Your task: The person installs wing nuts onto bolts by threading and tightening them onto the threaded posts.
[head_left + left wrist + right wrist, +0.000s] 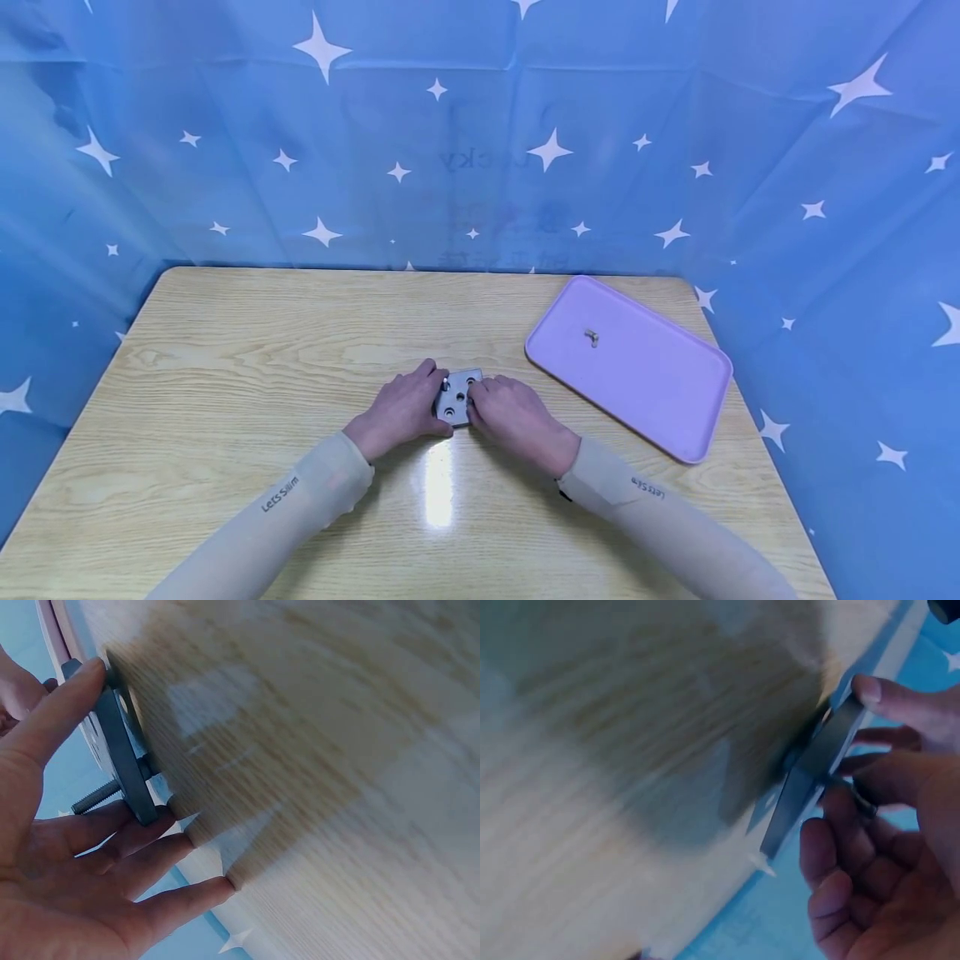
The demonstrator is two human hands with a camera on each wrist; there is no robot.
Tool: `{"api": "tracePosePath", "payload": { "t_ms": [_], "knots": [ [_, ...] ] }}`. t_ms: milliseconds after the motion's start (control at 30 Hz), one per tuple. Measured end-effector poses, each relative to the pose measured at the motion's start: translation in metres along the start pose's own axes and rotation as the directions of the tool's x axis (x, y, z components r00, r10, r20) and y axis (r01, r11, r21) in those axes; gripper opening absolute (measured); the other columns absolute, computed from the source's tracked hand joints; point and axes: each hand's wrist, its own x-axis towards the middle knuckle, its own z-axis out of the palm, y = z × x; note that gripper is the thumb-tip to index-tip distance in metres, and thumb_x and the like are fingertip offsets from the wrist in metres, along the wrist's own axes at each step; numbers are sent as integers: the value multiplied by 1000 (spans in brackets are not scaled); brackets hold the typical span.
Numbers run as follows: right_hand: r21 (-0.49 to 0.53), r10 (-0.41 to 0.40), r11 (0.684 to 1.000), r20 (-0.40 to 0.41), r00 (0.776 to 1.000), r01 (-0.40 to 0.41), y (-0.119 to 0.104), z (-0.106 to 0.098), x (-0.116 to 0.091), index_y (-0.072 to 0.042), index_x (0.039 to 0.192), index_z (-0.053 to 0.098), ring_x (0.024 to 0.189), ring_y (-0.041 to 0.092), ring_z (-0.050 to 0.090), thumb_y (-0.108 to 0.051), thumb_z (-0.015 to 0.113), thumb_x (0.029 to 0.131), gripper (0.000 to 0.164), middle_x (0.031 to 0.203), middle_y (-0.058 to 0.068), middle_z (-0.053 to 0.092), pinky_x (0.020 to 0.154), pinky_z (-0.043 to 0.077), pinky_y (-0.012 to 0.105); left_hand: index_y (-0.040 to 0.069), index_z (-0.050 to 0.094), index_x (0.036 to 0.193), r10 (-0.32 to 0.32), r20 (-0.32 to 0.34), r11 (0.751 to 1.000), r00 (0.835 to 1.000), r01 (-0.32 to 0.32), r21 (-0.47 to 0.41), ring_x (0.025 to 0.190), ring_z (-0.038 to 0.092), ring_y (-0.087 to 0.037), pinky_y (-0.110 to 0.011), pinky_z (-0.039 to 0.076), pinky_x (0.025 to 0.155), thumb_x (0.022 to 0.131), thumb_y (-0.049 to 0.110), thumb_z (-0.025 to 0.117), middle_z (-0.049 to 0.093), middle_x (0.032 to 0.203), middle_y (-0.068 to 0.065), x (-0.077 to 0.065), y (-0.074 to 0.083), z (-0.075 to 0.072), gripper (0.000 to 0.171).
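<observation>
A grey metal plate [463, 408] with several round holes is held just above the table in the head view. My left hand [405, 406] grips its left edge, thumb on the near side and fingers on the far side. A threaded bolt [96, 797] passes through the plate beside those fingers in the left wrist view, its other end showing below. At the plate's right side, my right hand [519, 419] pinches a small dark bolt [864, 804] at the upper face; the fingers hide most of it.
A purple tray [645, 383] lies slanted at the right of the wooden table [247, 358]. Small metal bolts [592, 337] rest in its left part; their number is hard to tell. A blue star-patterned curtain [480, 200] surrounds the table's back and sides.
</observation>
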Motion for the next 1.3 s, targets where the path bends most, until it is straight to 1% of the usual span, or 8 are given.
{"api": "tracePosePath", "payload": {
  "t_ms": [167, 300, 367, 500, 733, 900, 1167, 1300],
  "knots": [
    [53, 70, 996, 54, 996, -73, -1, -1, -2, -7, 86, 60, 56, 14, 49, -21, 71, 97, 20, 67, -1, 56, 50, 43, 29, -1, 62, 134, 2, -1, 1000, 1000, -2, 4, 75, 51, -17, -37, 49, 65, 71, 37, 96, 54, 102, -4, 0, 0, 0, 81],
    [69, 51, 996, 134, 990, -61, 9, -13, -3, -6, 110, 66, 71, 16, 60, -42, 70, 98, 39, 83, 1, 66, 63, 51, 33, 0, 62, 134, 2, 1, 1000, 1000, -2, 4, 74, 52, -17, -36, 49, 64, 70, 36, 96, 54, 102, -4, 1, 0, -1, 81],
    [73, 6, 997, 150, 989, -17, 17, -22, -3, -8, 120, 67, 84, 18, 64, -42, 72, 96, 42, 98, 2, 69, 72, 54, 37, 0, 62, 134, -5, 8, 1000, 1000, 5, -2, 74, 52, -17, -35, 48, 62, 70, 36, 96, 53, 101, -4, 1, 0, -1, 81],
    [92, -114, 991, 153, 982, 100, 31, -37, -3, -13, 125, 70, 110, 22, 65, -20, 73, 95, 31, 122, 2, 69, 86, 54, 42, 2, 62, 135, -26, 34, 1000, 999, 26, -13, 74, 52, -17, -32, 45, 60, 71, 37, 96, 52, 101, -2, 2, -1, -2, 81],
    [13, -284, 957, 261, 922, 291, 35, -36, -5, -23, 135, 68, 131, 19, 57, -8, 73, 95, 43, 144, -7, 61, 96, 50, 41, 4, 62, 137, -29, 37, 1000, 999, 29, 0, 73, 53, -18, -32, 46, 59, 71, 41, 95, 54, 103, -2, 3, -2, -3, 83],
    [4, -302, 950, 280, 911, 313, 34, -27, -5, -24, 129, 71, 129, 15, 57, -8, 70, 97, 36, 140, -10, 63, 95, 49, 39, 4, 61, 139, -28, 38, 1000, 999, 28, 1, 75, 54, -18, -32, 46, 61, 72, 42, 94, 55, 105, -2, 4, -3, -3, 84],
    [-17, -281, 957, 173, 944, 288, 29, -19, -2, -22, 107, 73, 97, 14, 64, -16, 76, 93, 15, 108, -7, 71, 77, 50, 33, 3, 60, 140, -34, 39, 999, 999, 34, -3, 76, 53, -18, -32, 46, 61, 72, 43, 94, 55, 106, -3, 3, -3, -2, 86],
    [-49, -215, 974, 118, 969, 222, 20, -10, 0, -16, 97, 70, 76, 15, 61, -21, 76, 95, 8, 91, -3, 70, 66, 49, 31, 2, 60, 140, -35, 35, 999, 999, 36, -3, 75, 53, -18, -32, 46, 60, 72, 42, 94, 55, 106, -3, 2, -2, -3, 86]
  ]
}}
